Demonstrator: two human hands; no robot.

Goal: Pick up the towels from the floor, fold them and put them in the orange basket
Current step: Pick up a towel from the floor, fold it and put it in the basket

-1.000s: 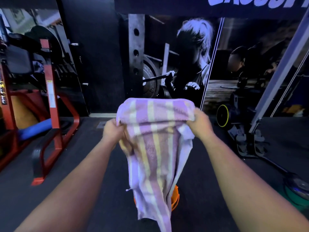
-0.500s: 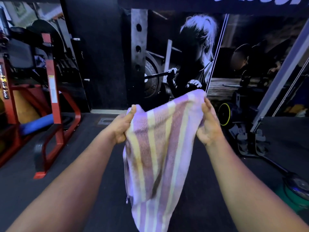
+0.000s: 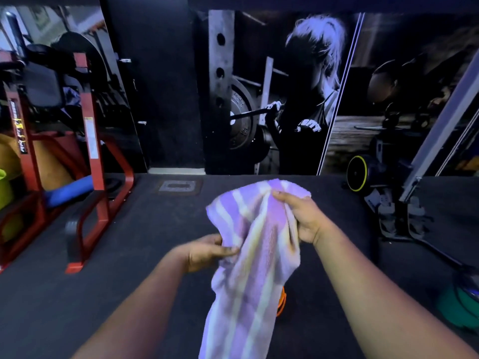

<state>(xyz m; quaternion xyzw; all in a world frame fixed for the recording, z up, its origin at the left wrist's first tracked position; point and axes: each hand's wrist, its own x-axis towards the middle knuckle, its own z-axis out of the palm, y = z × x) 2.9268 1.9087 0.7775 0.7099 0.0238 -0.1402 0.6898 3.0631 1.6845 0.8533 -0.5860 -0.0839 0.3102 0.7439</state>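
Note:
A purple towel with pale yellow and white stripes (image 3: 248, 268) hangs in front of me above the dark floor. My right hand (image 3: 303, 218) grips its bunched top edge. Lower down, my left hand (image 3: 207, 251) pinches the towel's left side about a third of the way down. A sliver of the orange basket (image 3: 282, 301) shows on the floor behind the hanging towel; the cloth hides most of it.
A red steel gym frame (image 3: 90, 161) with a blue roller (image 3: 70, 189) stands at the left. A grey machine with a slanted post (image 3: 404, 203) is at the right, and green weight plates (image 3: 458, 307) lie near the right edge. A poster wall closes the back.
The towel has come down from chest height. My left hand let go of the top corner and slid down to the towel's side, while my right hand gathered the top edge.

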